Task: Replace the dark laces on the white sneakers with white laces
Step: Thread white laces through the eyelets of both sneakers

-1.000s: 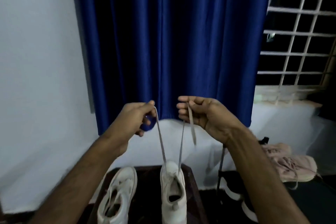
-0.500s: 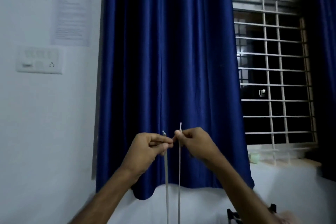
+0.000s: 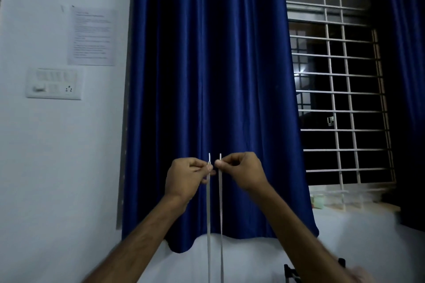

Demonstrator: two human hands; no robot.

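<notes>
1. Left hand (image 3: 186,177) pinches one white lace (image 3: 208,225) end, tip poking up.
2. Right hand (image 3: 241,171) pinches the other end.
3. Both strands hang taut, side by side, before the blue curtain (image 3: 207,76), running out the bottom edge.

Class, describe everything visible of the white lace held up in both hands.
The white lace shows as two flat, fabric-looking strands hanging straight, parallel, apart, before the blue curtain. The left hand pinches one near its tip, the right hand the other; both tips stand upright above each pinch. They run down out of view.
</notes>
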